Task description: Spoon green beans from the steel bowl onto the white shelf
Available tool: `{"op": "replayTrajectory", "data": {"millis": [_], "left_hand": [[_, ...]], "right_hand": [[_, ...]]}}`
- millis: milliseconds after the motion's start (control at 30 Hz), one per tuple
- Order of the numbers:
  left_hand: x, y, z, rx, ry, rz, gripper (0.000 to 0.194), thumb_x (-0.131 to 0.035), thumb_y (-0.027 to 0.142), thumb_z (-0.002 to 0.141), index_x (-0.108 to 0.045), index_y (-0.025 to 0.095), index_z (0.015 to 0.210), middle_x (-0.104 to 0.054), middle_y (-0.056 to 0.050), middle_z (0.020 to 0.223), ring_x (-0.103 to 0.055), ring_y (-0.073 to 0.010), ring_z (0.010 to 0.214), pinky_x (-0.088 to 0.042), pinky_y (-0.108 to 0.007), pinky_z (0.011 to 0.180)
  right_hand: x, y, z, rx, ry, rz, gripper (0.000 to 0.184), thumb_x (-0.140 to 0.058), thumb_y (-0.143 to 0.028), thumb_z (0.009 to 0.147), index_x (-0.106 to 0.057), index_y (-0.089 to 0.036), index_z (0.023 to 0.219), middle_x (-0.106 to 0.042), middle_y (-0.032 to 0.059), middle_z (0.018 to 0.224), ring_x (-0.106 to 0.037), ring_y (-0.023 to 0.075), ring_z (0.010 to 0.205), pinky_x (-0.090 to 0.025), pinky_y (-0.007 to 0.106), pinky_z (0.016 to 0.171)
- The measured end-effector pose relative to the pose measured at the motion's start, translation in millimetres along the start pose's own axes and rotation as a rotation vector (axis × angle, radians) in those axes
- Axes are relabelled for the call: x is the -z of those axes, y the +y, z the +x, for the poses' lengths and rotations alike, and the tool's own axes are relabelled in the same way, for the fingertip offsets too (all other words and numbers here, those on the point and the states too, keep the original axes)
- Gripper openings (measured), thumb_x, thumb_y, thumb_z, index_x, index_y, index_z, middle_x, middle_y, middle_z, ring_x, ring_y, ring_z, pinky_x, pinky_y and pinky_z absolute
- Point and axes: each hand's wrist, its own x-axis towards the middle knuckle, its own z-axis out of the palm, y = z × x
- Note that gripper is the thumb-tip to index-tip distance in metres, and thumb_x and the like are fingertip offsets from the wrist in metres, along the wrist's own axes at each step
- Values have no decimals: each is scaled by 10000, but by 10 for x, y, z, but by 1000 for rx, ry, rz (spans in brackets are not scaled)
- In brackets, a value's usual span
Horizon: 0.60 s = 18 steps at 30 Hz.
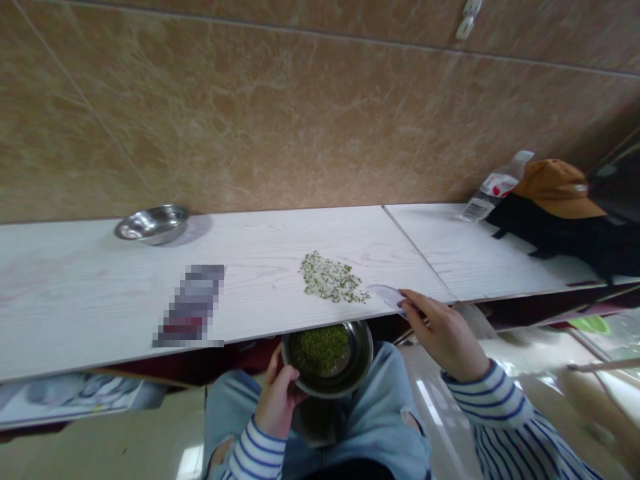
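Observation:
My left hand [281, 393] grips the rim of a steel bowl [363, 363] just below the table's front edge. Small green beans [323, 348], which look like mung beans, lie in it. Between thumb and fingers, my right hand [445, 330] pinches a thin clear plastic piece [386, 293] with a rounded end, held over the front edge of the table. Its tip is close to the right side of a spread pile of white grains mixed with green beans [330, 277] on the white tabletop [260, 267].
A second steel bowl [155, 225] stands by the wall at the back left. A pixelated flat item [193, 307] lies at the front left. To the right are a water bottle [495, 188], an orange cap [560, 187] and a black bag [560, 233].

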Motion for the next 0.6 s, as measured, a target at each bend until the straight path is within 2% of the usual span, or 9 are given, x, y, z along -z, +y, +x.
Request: {"op": "replayTrajectory", "data": {"millis": [100, 333, 400, 500, 600], "left_hand": [[-44, -10, 29, 0, 5, -8, 579, -535, 151, 593, -476, 281, 1154, -551, 6, 804, -480, -109, 574, -378, -215, 439], [-66, 3, 186, 77, 4, -31, 663, -563, 148, 531, -475, 270, 1177, -605, 15, 829, -480, -121, 594, -398, -244, 488], [-66, 16, 247, 92, 27, -26, 591, -569, 138, 514, -536, 247, 1095, -617, 20, 794, -476, -116, 582, -387, -238, 490], [-66, 50, 326, 103, 56, -19, 374, -570, 116, 497, -622, 215, 854, -603, 29, 665, -470, -113, 557, -377, -238, 492], [-79, 98, 360, 145, 47, 12, 172, -589, 104, 483, -603, 200, 625, -540, 44, 535, -447, -111, 516, -366, -245, 473]], "right_hand": [[-24, 41, 89, 34, -35, 14, 266, -415, -278, 876, -567, -186, 1073, -665, 54, 912, -617, 170, 801, -479, 302, 738], [-74, 72, 390, 224, -187, 102, 238, -394, -244, 892, -578, -196, 1035, -659, 64, 887, -597, 148, 803, -442, 299, 729], [-68, 59, 494, 285, -261, 127, 225, -396, -234, 894, -588, -210, 1009, -657, 49, 888, -596, 138, 815, -432, 293, 745], [-47, 56, 646, 381, -388, 160, 236, -384, -225, 898, -591, -231, 1011, -658, 39, 890, -594, 140, 847, -424, 300, 771], [-20, 94, 768, 386, -441, 191, 245, -380, -210, 895, -588, -234, 1021, -655, 36, 913, -589, 142, 871, -423, 310, 784]]}}
